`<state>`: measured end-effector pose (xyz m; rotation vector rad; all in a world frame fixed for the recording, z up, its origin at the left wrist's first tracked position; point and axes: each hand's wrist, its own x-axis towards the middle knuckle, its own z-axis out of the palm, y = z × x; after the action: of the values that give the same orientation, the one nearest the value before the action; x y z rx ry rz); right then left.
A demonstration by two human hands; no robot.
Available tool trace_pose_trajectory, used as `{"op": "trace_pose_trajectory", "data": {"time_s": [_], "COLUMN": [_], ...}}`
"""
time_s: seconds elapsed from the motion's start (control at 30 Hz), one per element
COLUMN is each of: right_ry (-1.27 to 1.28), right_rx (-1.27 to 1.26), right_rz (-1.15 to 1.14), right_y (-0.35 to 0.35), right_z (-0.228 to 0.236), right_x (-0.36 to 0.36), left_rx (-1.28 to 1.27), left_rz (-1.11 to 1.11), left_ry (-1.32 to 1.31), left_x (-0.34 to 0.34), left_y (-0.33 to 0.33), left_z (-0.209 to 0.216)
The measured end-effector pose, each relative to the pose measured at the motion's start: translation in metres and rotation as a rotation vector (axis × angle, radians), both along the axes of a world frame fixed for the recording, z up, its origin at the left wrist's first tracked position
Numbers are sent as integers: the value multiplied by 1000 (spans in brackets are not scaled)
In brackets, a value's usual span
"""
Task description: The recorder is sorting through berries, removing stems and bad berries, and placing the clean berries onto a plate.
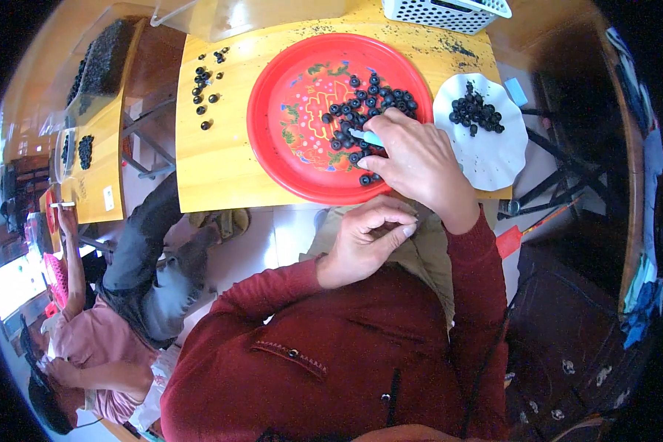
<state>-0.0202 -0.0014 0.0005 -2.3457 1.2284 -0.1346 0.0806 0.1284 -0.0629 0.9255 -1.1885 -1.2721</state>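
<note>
The step in hand looks like sorting or working through small dark balls (356, 104) with a hand tool; whether they are berries or beads I cannot tell. They lie clustered on the right part of a round red tray (272, 110), which sits on the yellow desk (214, 169). The right hand (420, 158) is over this cluster, its fingers closed around a slim light-blue tool (371, 138), whose pale tip points left among the balls. Whether the tip grips one is too small to tell. The left hand (365, 243) is just off the tray's near edge, fingers curled toward the thumb; I cannot tell whether anything is pinched there. A white wavy-edged plate (486, 166) to the right of the tray bears a second heap (476, 114), and a few loose balls (197, 91) lie on the desk to the left. The next move seems to call for a steady tip, set on one ball without nudging its close neighbours.
</note>
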Motion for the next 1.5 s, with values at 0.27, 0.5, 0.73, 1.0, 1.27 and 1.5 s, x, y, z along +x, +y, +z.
{"op": "trace_pose_trajectory", "data": {"time_s": [0.27,0.5,0.73,1.0,1.27,1.5], "right_ry": [-346,-172,-34,49,8,-406], "right_rx": [-42,-291,-358,-277,-319,-254], "right_rz": [-52,-385,-362,-445,-487,-499], "right_y": [1,-6,-28,-37,-20,35], "right_z": [-16,0,-8,-20,-20,11], "right_x": [3,-95,-146,-135,-137,-124], "left_rx": [-36,-26,-43,-25,-44,227], "left_rz": [-41,-54,-95,-94,-119,-166], "left_ry": [-50,-120,-132,-170,-151,87], "left_x": [3,7,0,-1,-5,-14], "left_y": [0,0,-1,5,5,2], "left_z": [-1,2,1,-3,-2,23]}}
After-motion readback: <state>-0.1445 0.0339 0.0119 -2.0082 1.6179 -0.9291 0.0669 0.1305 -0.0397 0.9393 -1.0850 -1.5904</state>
